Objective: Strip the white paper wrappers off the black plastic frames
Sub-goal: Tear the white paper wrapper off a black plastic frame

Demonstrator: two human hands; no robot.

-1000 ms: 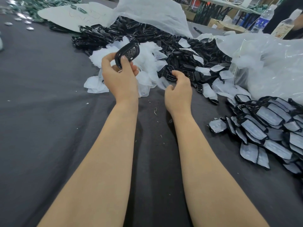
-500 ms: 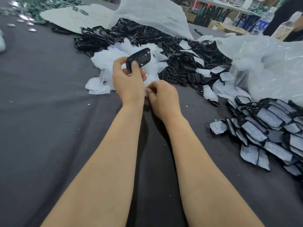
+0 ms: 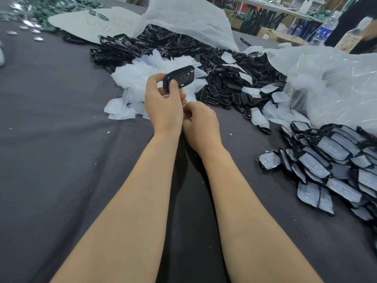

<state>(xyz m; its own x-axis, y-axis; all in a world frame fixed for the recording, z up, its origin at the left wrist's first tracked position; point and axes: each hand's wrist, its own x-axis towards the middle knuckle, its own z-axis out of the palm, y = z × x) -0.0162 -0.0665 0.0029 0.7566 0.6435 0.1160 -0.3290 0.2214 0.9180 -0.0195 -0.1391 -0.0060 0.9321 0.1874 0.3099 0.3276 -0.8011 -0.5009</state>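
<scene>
My left hand point(image 3: 163, 107) holds a bare black plastic frame point(image 3: 179, 78) up between thumb and fingers, above a heap of stripped white wrappers point(image 3: 146, 82). My right hand point(image 3: 201, 123) sits just right of and below the left wrist with its fingers curled inward; whether it holds anything is hidden. A pile of frames still in white wrappers point(image 3: 334, 160) lies at the right. A larger pile of bare black frames point(image 3: 204, 58) lies behind the wrapper heap.
Grey cloth point(image 3: 51, 139) covers the table. Clear plastic bags point(image 3: 330, 78) bulge at the right, and another bag point(image 3: 189, 19) lies at the back. A white sheet point(image 3: 91, 23) and small shiny parts point(image 3: 30, 23) sit far left. Bottles point(image 3: 324, 31) stand far right.
My right hand has drawn back from the black pile to beside my left wrist, curling its fingers. My left hand has turned the frame slightly while holding it up.
</scene>
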